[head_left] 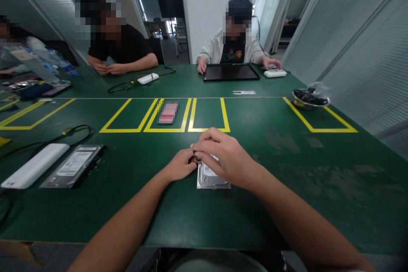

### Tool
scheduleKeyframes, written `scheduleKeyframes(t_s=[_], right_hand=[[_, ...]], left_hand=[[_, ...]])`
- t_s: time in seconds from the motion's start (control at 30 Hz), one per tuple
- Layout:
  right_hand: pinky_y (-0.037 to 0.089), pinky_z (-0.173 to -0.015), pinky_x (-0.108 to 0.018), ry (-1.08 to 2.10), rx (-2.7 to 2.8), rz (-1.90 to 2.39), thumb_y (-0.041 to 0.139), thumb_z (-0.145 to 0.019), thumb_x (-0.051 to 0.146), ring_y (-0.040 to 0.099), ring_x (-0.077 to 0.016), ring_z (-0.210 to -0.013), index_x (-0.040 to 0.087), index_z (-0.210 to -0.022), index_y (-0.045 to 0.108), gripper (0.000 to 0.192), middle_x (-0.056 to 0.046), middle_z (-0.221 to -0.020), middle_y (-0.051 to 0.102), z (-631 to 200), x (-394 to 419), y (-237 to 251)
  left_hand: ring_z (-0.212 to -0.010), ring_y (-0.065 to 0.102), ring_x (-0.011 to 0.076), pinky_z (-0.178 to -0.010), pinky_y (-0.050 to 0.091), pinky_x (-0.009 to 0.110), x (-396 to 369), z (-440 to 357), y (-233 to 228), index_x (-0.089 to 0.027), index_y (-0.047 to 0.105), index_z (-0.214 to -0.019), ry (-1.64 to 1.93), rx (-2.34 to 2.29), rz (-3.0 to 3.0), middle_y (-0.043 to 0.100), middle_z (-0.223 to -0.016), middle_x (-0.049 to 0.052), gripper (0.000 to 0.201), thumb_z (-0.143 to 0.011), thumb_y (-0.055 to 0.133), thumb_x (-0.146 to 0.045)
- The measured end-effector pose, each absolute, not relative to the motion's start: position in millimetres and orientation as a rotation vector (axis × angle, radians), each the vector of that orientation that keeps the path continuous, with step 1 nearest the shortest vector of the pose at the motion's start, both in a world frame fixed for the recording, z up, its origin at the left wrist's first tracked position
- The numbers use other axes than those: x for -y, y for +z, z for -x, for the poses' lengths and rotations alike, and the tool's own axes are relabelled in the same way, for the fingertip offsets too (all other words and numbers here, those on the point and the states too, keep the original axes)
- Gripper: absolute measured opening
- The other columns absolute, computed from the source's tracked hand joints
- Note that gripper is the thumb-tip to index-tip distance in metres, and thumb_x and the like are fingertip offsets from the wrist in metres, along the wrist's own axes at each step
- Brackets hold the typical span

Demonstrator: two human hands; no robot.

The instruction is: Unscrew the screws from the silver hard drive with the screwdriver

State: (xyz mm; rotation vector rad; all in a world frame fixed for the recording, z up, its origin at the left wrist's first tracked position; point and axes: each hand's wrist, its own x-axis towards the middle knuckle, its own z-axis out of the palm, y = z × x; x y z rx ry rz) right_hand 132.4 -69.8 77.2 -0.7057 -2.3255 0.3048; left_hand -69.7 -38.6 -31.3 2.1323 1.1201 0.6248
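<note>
A wide green table (287, 204) marked with yellow tape rectangles (208, 114) fills the view, with glass partitions and a white pillar behind it. Near the front edge, about the middle, a silver hard drive (210, 178) lies flat, label side up. The right hand (223, 157) rests over its far half, palm down, fingers curled loosely and bent toward the left, covering most of the top so that only the near part of the case shows. The left hand (181, 165) comes in from the left, nearly closed, its fingertips meeting the right hand's fingertips at the drive's far left corner; a small dark piece (196, 158) seems to be pinched between them there, though it is too small to identify. Both forearms stretch in from the bottom of the view. To the left, well apart, a second hard drive (75, 165) lies beside a white oblong device (35, 165) with a black cable (63, 134) trailing from it. Across the table two other people sit: one in a black shirt with hands together on the table, one in a light jacket with hands either side of a dark tablet (231, 72). A metal bowl (310, 98) of dark items stands at the far right.
</note>
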Motion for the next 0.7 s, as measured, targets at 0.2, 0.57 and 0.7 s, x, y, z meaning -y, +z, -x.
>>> scheduleKeyframes(t_s=[0.2,0.57,0.7], right_hand=[[0.050,-0.081,-0.033,0.322,2.338,0.685,0.051,-0.094,0.018,0.057,-0.0181,-0.091,0.014,-0.106,0.069,0.022,-0.010,-0.103,0.060,-132.7,70.5,77.7],[0.049,-0.078,-0.031,0.306,2.301,0.638,0.055,-0.094,0.020,0.058,-0.0173,-0.087,0.014,-0.102,0.070,0.018,-0.008,-0.097,0.061,-131.3,68.9,75.0],[0.049,-0.078,-0.031,0.308,2.296,0.636,0.054,-0.095,0.020,0.057,-0.0168,-0.086,0.013,-0.101,0.070,0.018,-0.008,-0.095,0.061,-131.3,68.6,74.1]], left_hand=[[-0.108,0.059,0.0273,-0.094,0.047,0.037,41.1,69.0,-29.4,-0.012,0.065,-0.109,0.607,-1.147,-2.145,0.069,-0.100,0.007,0.030,-0.082,0.053,-0.016],[-0.092,0.063,0.0228,-0.091,0.048,0.034,39.4,69.0,-31.1,-0.013,0.067,-0.101,0.590,-1.131,-2.181,0.069,-0.089,0.005,0.025,-0.083,0.051,-0.016],[-0.092,0.063,0.0235,-0.094,0.047,0.037,38.9,69.9,-33.6,-0.012,0.065,-0.109,0.599,-1.131,-2.197,0.068,-0.088,0.005,0.029,-0.084,0.051,-0.017]])
